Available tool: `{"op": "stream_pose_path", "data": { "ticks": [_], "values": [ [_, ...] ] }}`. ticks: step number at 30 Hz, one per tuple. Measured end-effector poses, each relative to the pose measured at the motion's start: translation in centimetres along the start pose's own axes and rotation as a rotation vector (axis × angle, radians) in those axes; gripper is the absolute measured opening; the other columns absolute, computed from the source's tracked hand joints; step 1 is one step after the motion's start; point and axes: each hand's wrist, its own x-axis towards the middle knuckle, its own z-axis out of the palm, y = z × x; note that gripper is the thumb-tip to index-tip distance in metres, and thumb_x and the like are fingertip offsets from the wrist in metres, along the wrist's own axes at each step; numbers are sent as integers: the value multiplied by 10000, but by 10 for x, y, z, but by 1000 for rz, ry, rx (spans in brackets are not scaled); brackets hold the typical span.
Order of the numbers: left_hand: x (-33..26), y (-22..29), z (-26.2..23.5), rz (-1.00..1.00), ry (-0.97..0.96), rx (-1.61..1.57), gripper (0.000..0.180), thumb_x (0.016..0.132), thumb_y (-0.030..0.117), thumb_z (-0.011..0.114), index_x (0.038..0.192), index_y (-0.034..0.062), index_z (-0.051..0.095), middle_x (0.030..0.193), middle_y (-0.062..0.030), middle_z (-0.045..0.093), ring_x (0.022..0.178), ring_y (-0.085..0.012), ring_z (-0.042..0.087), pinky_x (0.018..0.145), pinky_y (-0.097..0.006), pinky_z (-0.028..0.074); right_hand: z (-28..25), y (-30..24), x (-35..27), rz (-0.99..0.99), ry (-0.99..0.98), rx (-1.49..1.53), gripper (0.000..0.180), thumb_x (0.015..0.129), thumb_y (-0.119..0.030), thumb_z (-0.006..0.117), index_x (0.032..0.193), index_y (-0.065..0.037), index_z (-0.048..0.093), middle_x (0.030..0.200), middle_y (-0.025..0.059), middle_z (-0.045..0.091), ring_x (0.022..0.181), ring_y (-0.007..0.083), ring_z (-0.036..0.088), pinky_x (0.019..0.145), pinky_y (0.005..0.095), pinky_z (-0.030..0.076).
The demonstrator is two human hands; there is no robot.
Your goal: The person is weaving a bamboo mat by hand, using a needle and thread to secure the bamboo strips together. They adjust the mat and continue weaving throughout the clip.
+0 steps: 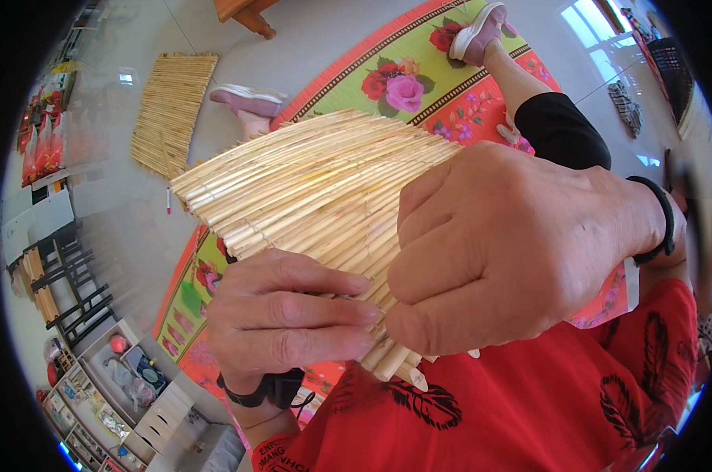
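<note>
A mat of pale, straw-coloured stalks [324, 185], bound side by side with thin thread, lies tilted over my lap. My left hand [289, 315] grips its near edge, fingers stretched over the top of the stalks and thumb out of sight. Close beside those fingertips, my right hand [513, 252] is closed in a fist above the mat's near right part. Whatever sits inside that fist is hidden. Cut stalk ends stick out below my hands, against my red shirt [513, 409].
Another stalk mat [171, 110] lies on the grey tiled floor, with a thin pen-like stick [168, 200] near it. Under my legs spreads a flowered floor mat [395, 71]. A wooden furniture leg [253, 22] stands ahead. Boxes of small items [96, 401] line the left.
</note>
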Motion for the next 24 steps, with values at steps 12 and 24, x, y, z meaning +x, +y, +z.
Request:
{"op": "stream_pose_path", "data": {
  "ticks": [12,24],
  "values": [
    [76,-21,-32,22,-169,159,310,780,179,847,1055,70,756,996,-95,758,880,-282,732,747,-355,568,-87,-5,20,237,-91,46,118,929,-89,726,965,18,760,724,118,620,615,294,605,579,383,449],
    [126,-38,-31,-155,-197,-26,335,815,108,822,1129,13,756,935,-156,746,831,-301,724,741,-354,568,-121,-15,-3,507,-7,-46,97,903,-28,763,989,17,773,925,108,769,861,212,736,766,329,562]
  ]
}}
